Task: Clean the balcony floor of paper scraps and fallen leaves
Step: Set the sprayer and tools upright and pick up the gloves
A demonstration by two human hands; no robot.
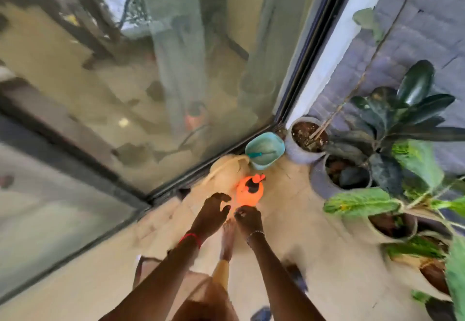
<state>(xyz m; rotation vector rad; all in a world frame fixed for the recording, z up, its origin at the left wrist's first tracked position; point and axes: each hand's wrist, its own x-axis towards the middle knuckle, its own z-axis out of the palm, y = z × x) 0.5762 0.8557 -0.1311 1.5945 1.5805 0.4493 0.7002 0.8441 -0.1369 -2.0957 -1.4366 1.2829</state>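
Both bare arms stretched down over the beige tiled balcony floor (289,210), left hand (214,208) loosely clawed and empty beside a bright orange plastic container (250,192), right hand (248,218) bunched, grip unclear through blur

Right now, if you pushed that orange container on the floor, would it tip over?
The orange container looks like moulded plastic, so probably light and stiff. Squat on the smooth floor, it would likely slide, not tip. Any water inside is hidden.
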